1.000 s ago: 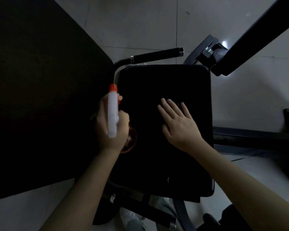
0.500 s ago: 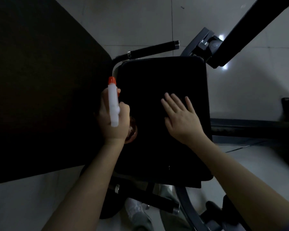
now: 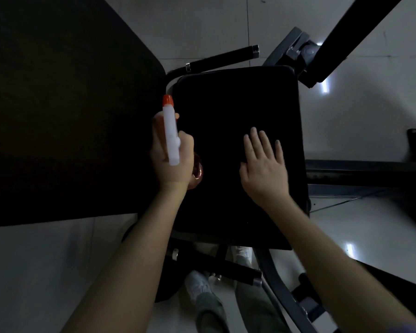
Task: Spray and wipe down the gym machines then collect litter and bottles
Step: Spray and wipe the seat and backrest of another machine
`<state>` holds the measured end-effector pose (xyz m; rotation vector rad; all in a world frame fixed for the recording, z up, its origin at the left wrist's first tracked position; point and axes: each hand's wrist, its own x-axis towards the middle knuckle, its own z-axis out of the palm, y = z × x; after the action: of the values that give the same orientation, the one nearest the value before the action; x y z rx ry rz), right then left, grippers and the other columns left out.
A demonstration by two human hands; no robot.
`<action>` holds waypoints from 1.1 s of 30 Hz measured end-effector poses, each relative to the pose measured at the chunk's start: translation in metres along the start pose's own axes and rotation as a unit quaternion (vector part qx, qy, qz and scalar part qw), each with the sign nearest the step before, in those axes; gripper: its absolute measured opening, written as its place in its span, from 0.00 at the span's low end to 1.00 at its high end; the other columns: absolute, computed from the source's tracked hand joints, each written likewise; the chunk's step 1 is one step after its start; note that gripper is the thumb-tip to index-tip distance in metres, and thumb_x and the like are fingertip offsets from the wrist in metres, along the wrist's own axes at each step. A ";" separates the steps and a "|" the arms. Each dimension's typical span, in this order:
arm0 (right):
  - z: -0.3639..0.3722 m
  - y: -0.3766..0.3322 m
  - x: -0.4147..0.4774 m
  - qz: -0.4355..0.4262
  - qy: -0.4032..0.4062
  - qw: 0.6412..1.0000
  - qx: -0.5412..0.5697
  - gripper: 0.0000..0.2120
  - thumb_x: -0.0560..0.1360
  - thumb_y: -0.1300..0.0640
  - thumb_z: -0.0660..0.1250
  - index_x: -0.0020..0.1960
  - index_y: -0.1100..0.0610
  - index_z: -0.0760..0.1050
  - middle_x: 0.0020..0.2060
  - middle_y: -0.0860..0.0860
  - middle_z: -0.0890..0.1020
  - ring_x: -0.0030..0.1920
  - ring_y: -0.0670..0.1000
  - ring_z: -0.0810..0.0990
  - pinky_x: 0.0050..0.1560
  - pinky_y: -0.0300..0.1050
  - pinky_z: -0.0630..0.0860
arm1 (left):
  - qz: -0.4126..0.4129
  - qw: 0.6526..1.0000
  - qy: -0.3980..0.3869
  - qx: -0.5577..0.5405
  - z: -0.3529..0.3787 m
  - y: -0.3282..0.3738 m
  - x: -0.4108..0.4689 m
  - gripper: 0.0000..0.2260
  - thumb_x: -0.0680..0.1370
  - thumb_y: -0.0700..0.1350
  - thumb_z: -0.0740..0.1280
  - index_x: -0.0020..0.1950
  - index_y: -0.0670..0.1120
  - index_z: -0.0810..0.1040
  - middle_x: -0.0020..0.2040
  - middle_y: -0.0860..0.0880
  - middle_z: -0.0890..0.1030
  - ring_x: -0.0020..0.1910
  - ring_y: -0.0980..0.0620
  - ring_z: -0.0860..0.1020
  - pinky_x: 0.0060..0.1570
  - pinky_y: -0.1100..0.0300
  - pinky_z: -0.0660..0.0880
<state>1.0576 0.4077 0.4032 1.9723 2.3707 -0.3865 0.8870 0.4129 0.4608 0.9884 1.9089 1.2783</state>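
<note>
- Beside the left edge of the black seat pad (image 3: pixel 238 97), the left hand (image 3: pixel 172 159) grips a spray bottle (image 3: pixel 170 133): white head, orange nozzle tip.
- On the pad, the right hand (image 3: pixel 262 169) lies flat, fingers (image 3: pixel 255 138) straight.

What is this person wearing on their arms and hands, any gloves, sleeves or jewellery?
The left hand and right hand are bare: no gloves, rings or watch show in the dim picture. The left forearm and right forearm are uncovered too; a purplish sliver at the lower right corner may be a sleeve hem.
</note>
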 end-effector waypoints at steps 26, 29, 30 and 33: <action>0.027 -0.010 -0.090 0.060 0.040 0.997 -0.026 0.29 0.74 0.50 0.51 0.73 0.60 0.62 0.73 0.57 0.63 0.74 0.56 0.60 0.72 0.55 0.50 | -0.077 0.995 -0.061 0.004 -0.010 -0.011 0.003 0.31 0.65 0.58 0.60 0.65 0.45 0.73 0.58 0.46 0.80 0.50 0.57 0.78 0.51 0.64 0.73; 0.034 -0.042 -0.083 0.085 0.045 0.995 0.009 0.30 0.75 0.49 0.51 0.74 0.60 0.60 0.74 0.57 0.61 0.75 0.56 0.57 0.72 0.55 0.49 | -0.067 0.996 -0.054 0.013 -0.012 -0.006 0.000 0.32 0.66 0.56 0.61 0.69 0.46 0.68 0.59 0.45 0.79 0.55 0.53 0.78 0.59 0.58 0.74; 0.037 -0.048 -0.082 0.048 0.039 0.998 0.012 0.29 0.75 0.49 0.52 0.74 0.60 0.61 0.74 0.57 0.61 0.75 0.56 0.58 0.72 0.55 0.50 | -0.061 0.996 -0.056 0.016 -0.012 -0.006 0.000 0.32 0.66 0.57 0.61 0.68 0.46 0.69 0.59 0.45 0.79 0.56 0.52 0.78 0.60 0.55 0.74; 0.037 -0.032 -0.087 -0.025 0.043 0.999 0.003 0.28 0.74 0.51 0.54 0.72 0.60 0.66 0.72 0.57 0.66 0.73 0.56 0.62 0.71 0.55 0.54 | -0.014 0.997 -0.067 0.028 -0.014 0.000 -0.002 0.24 0.68 0.53 0.60 0.63 0.51 0.68 0.59 0.42 0.78 0.56 0.48 0.78 0.61 0.52 0.75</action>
<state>1.0383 0.3109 0.3889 1.9733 2.4773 -0.3179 0.8767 0.4044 0.4655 1.0458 1.8573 1.1187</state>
